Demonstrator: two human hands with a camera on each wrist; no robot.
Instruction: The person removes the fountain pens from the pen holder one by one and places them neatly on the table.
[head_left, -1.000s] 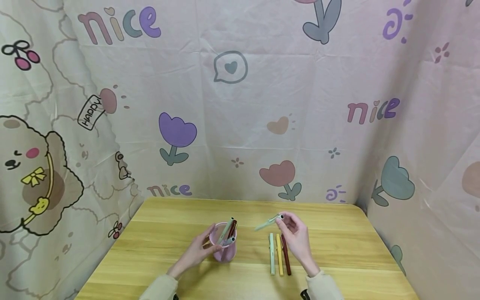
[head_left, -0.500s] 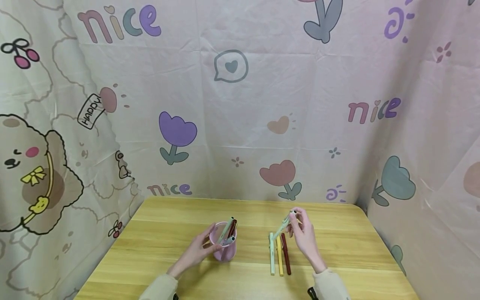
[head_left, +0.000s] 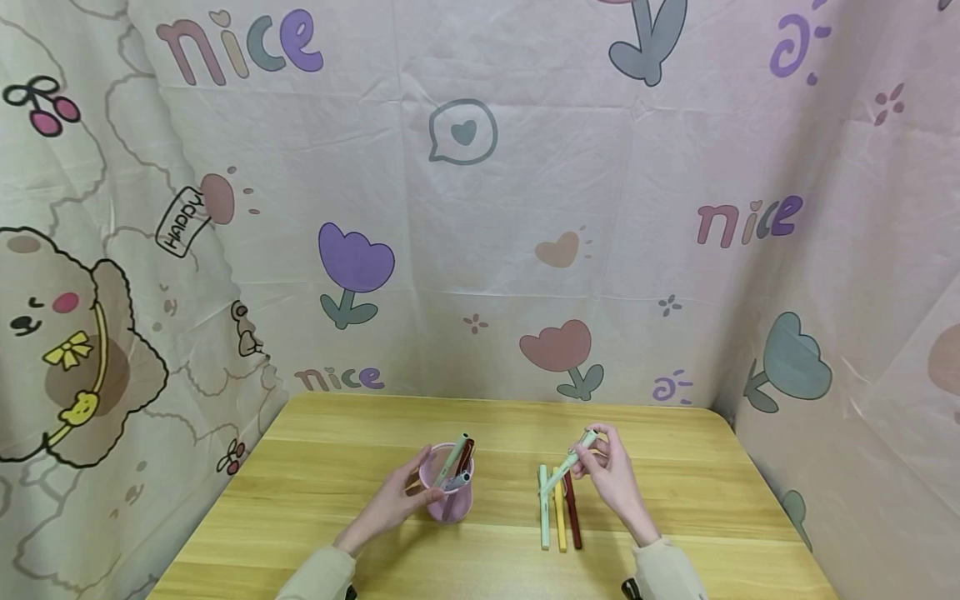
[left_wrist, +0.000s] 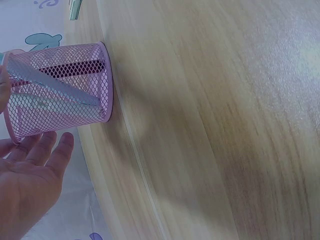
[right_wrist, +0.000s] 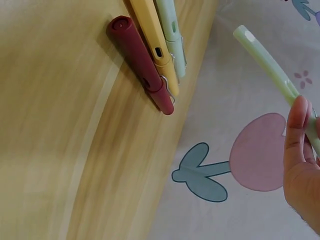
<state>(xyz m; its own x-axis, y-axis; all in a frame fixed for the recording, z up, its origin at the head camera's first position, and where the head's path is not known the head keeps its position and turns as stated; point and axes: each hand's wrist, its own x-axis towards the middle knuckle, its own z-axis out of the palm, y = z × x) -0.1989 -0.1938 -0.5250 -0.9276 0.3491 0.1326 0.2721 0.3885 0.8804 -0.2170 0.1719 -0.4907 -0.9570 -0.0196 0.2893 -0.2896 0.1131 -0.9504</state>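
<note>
My left hand (head_left: 397, 498) holds the pink mesh pen holder (head_left: 453, 510) by its rim, thumb on the near side and fingers at the far side. Inside it lean a light green pen (head_left: 453, 456), a dark red pen (head_left: 467, 452) and a grey-blue pen (left_wrist: 60, 86). On the right, my right hand (head_left: 613, 477) pinches another light green pen (right_wrist: 270, 65) near one end, tilted above the table. Below that hand lie three pens side by side: a light green one (head_left: 544, 525), a yellow one (head_left: 560, 521) and a dark red one (right_wrist: 140, 60).
The wooden table (head_left: 337, 442) reaches back to a patterned cloth (head_left: 480, 250) hung behind it and along both sides. Between the holder and the row of pens lies a stretch of tabletop.
My right hand has moved rightward with the light green pen, away from the holder, and the pen now slants more steeply over the row. The left hand and holder have stayed put.
</note>
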